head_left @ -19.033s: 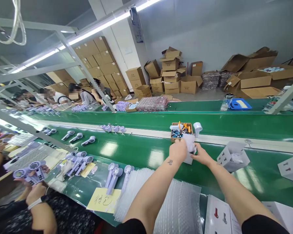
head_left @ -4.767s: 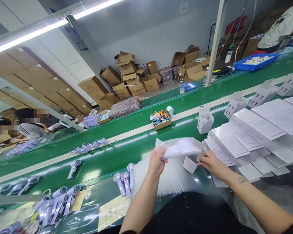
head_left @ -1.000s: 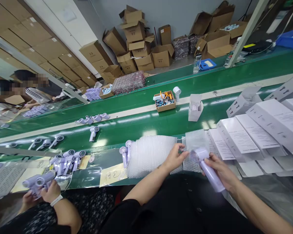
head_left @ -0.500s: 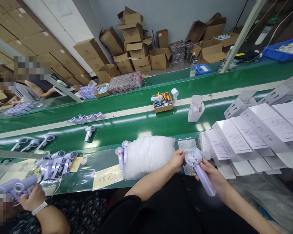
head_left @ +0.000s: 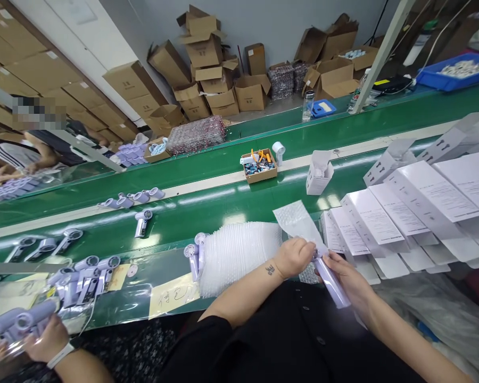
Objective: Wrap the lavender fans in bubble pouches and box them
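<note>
In front of my body, my right hand (head_left: 345,274) is wrapped round the handle of a lavender handheld fan (head_left: 333,287), which tilts down to the right. My left hand (head_left: 296,257) is closed at the fan's head end on a clear bubble-wrap bag (head_left: 296,219). The bag sticks up and away beyond my fingers. Most of the fan's head is hidden behind my left hand. Just left of my hands lies a thick stack of bubble-wrap bags (head_left: 239,252), with two lavender fans (head_left: 192,260) against its left end.
White boxes (head_left: 377,215) with open flaps stand in rows on the right. A small carton of parts (head_left: 261,173) and an upright white box (head_left: 318,173) stand on the green conveyor (head_left: 207,207). At lower left, a co-worker's hands (head_left: 50,340) hold lavender fans.
The bubble-wrap bag has swung up above my hands. My left hand has moved over the fan's head, which showed plainly before. The view has shifted slightly.
</note>
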The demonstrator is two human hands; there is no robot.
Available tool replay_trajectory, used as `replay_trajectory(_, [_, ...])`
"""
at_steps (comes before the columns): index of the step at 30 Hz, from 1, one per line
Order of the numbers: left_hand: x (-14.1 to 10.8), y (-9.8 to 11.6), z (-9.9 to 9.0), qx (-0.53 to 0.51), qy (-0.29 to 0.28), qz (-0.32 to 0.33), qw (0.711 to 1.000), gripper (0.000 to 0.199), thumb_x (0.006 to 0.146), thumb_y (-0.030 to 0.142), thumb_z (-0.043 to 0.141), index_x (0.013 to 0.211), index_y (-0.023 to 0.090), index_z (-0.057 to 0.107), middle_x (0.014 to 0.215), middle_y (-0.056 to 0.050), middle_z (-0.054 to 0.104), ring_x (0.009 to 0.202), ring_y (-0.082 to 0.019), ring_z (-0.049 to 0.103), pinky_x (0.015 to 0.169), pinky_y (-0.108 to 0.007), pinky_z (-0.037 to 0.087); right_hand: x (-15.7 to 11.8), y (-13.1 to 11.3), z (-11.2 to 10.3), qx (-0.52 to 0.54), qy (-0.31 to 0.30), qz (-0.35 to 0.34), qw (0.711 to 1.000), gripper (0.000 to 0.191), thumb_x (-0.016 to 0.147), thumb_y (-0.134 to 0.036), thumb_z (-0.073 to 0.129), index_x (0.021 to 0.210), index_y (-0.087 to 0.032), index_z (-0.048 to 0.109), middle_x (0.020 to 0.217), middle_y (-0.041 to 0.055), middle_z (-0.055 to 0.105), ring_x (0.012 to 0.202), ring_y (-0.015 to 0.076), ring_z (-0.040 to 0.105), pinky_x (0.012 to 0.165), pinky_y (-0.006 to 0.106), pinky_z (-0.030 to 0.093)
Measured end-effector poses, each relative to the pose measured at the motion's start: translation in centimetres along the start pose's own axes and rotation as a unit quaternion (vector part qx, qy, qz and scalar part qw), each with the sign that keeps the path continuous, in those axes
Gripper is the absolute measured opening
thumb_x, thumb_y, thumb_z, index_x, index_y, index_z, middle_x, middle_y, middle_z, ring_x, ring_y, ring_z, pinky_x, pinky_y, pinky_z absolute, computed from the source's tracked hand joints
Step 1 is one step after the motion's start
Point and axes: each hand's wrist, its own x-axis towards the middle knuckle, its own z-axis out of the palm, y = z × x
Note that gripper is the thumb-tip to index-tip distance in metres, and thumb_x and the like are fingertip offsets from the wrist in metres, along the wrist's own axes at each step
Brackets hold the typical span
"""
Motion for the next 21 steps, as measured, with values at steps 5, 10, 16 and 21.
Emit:
replay_trajectory(5, [-1.5, -0.6, 0.9, -0.006, -0.031, -0.044, 0.999, 0.023, 0.088, 0.02, 0.038, 0.1, 0.015, 0.057, 0.081, -0.009, 0.057, 0.079, -0.02, 0.056, 0.074, -0.034, 0.047, -0.8, 0.0, 0.3, -0.005, 0.071, -0.026, 0.997, 0.038, 0.067, -0.028, 0.074, 0.098, -0.025, 0.052, 0.071, -0.003, 0.066, 0.058, 0.0138, 0.062, 0.052, 0.023, 0.052])
replay_trajectory(10, [-1.3, 0.9, 2.4, -0.084, -0.073, -0.066, 0.992, 0.018, 0.084, 0.025, 0.046, 0.094, 0.016, 0.057, 0.082, -0.01, 0.059, 0.079, -0.022, 0.058, 0.076, -0.036, 0.048, -0.1, 0.7, 0.1, -0.023, 0.147, -0.039, 0.988, 0.027, 0.068, -0.026, 0.07, 0.087, -0.024, 0.051, 0.06, -0.0047, 0.061, 0.052, 0.0139, 0.058, 0.046, 0.023, 0.048])
replay_trajectory(16, [1.1, 1.0, -0.1, -0.212, -0.117, -0.272, 0.931, 0.014, 0.072, 0.018, 0.053, 0.082, 0.016, 0.063, 0.063, 0.0, 0.059, 0.058, -0.014, 0.057, 0.061, -0.026, 0.048, 0.1, -0.2, -2.0, -0.191, 0.089, -0.002, 0.978, 0.02, 0.07, -0.033, 0.066, 0.068, -0.022, 0.049, 0.057, -0.0019, 0.059, 0.053, 0.0164, 0.06, 0.048, 0.027, 0.05])
replay_trajectory(21, [1.7, 1.2, -4.3, -0.357, -0.194, -0.397, 0.823, 0.02, 0.068, 0.016, 0.055, 0.087, 0.012, 0.062, 0.052, 0.004, 0.053, 0.045, -0.01, 0.053, 0.045, -0.02, 0.042, -2.7, -4.0, -2.3, -0.442, 0.025, -0.104, 0.891, 0.026, 0.079, -0.045, 0.056, 0.066, -0.023, 0.052, 0.055, 0.0007, 0.061, 0.055, 0.019, 0.062, 0.051, 0.028, 0.048])
